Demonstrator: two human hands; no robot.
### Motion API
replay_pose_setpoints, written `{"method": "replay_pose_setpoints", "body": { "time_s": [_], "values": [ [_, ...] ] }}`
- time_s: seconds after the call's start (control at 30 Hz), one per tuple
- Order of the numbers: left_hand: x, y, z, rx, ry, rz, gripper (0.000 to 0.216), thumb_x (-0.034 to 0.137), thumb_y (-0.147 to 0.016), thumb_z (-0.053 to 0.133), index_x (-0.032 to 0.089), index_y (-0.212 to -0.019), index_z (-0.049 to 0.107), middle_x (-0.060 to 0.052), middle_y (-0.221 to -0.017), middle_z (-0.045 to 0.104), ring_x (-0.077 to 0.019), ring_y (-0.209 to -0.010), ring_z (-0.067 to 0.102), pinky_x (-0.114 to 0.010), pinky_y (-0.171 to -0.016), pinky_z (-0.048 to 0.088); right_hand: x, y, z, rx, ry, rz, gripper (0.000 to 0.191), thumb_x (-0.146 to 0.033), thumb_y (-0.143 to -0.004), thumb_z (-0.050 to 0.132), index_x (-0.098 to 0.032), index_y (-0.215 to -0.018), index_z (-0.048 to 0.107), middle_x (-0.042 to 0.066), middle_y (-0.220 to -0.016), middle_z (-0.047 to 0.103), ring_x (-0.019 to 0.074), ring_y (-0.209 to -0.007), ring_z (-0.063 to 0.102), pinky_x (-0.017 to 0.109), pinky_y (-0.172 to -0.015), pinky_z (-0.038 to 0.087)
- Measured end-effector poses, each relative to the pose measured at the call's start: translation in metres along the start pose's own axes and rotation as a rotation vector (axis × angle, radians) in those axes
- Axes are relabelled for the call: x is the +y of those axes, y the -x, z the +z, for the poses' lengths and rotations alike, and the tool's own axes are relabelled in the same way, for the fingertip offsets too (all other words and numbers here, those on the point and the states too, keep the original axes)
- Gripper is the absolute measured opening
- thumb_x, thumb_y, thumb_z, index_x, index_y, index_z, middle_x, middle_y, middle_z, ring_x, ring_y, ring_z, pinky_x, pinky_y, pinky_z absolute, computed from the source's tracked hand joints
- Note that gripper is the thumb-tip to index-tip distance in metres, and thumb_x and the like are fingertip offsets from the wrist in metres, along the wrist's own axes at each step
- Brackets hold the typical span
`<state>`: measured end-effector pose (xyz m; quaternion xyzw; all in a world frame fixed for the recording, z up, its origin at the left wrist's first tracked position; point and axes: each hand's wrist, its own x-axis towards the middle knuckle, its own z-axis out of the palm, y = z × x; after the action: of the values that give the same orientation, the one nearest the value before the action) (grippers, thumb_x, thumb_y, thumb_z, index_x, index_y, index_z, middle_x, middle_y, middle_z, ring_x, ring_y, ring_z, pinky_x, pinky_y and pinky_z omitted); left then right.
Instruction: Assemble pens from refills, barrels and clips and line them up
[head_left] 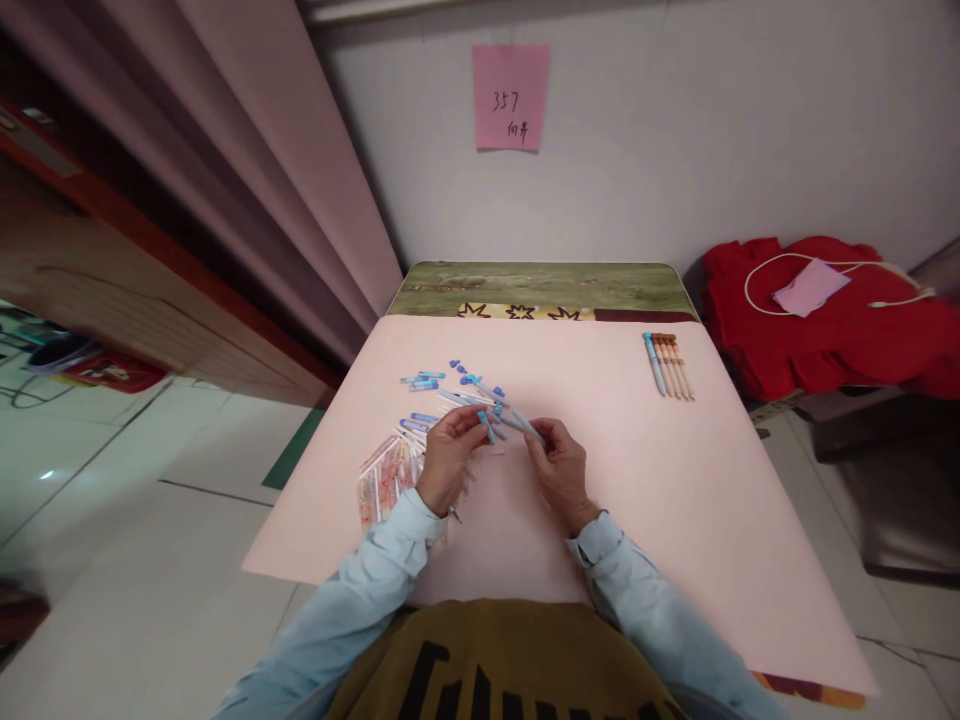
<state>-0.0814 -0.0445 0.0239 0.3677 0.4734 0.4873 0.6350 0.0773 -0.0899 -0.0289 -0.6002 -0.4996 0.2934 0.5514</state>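
Observation:
Over the pink sheet on the small table, my left hand is closed on a small blue pen part. My right hand pinches a pale pen barrel with its fingers. The two hands are close together, and the parts nearly meet between them. Loose blue caps and pen parts lie scattered just beyond my hands. Beside my left wrist lies a fan of printed pen wrappers.
Several assembled pens lie in a row at the far right of the sheet. A red cloth with a white cable and a pink paper is to the right of the table. A curtain hangs left; a pink note is on the wall.

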Motion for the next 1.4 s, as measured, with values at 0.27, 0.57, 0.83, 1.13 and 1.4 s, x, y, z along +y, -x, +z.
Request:
{"method": "replay_pose_setpoints", "body": {
  "time_s": [0.27, 0.57, 0.83, 1.13, 1.4],
  "values": [
    [0.0, 0.0, 0.005, -0.014, -0.134, 0.135, 0.031, 0.018, -0.066, 0.08, 0.018, -0.096, 0.074, -0.005, -0.09, 0.074, -0.0161, -0.081, 0.068, -0.026, -0.073, 0.051, 0.001, 0.001, 0.001, 0.026, 0.04, -0.071, 0.018, -0.032, -0.087, 0.057, -0.021, -0.097, 0.068, 0.004, -0.092, 0.071, 0.0176, -0.082, 0.065, 0.03, -0.076, 0.053],
    [0.009, -0.018, -0.02, 0.149, 0.315, -0.185, 0.017, 0.012, -0.078, 0.072, 0.015, -0.093, 0.066, -0.005, -0.092, 0.072, -0.0135, -0.082, 0.068, -0.029, -0.086, 0.055, 0.004, -0.009, -0.012, 0.091, 0.245, -0.165, 0.023, -0.034, -0.092, 0.053, -0.023, -0.102, 0.071, 0.006, -0.096, 0.07, 0.0187, -0.09, 0.065, 0.032, -0.082, 0.05],
    [0.031, -0.012, -0.025, 0.341, 0.505, -0.359, 0.016, 0.004, -0.092, 0.05, 0.009, -0.09, 0.065, -0.008, -0.087, 0.07, -0.0099, -0.08, 0.069, -0.016, -0.072, 0.058, 0.03, -0.024, -0.031, 0.099, 0.745, -0.117, 0.019, -0.029, -0.089, 0.058, -0.024, -0.099, 0.074, 0.007, -0.09, 0.068, 0.0228, -0.087, 0.056, 0.035, -0.079, 0.037],
    [0.04, -0.004, -0.033, 0.357, 0.62, -0.444, 0.016, 0.003, -0.093, 0.048, 0.008, -0.096, 0.063, -0.011, -0.088, 0.07, -0.0125, -0.075, 0.071, -0.017, -0.064, 0.061, -0.017, 0.018, -0.053, -0.084, 0.637, -0.023, 0.023, -0.044, -0.089, 0.06, -0.024, -0.079, 0.067, 0.0, -0.071, 0.066, 0.0164, -0.063, 0.058, 0.028, -0.057, 0.034],
    [0.033, -0.002, -0.021, 0.369, 0.67, -0.456, 0.017, 0.001, -0.093, 0.047, 0.007, -0.089, 0.062, -0.007, -0.077, 0.069, -0.0119, -0.069, 0.07, -0.019, -0.065, 0.062, -0.028, 0.067, -0.035, -0.375, 0.808, 0.001, 0.01, -0.024, -0.087, 0.057, -0.022, -0.078, 0.059, 0.001, -0.078, 0.067, 0.0149, -0.064, 0.059, 0.027, -0.057, 0.031]
  ]
}}
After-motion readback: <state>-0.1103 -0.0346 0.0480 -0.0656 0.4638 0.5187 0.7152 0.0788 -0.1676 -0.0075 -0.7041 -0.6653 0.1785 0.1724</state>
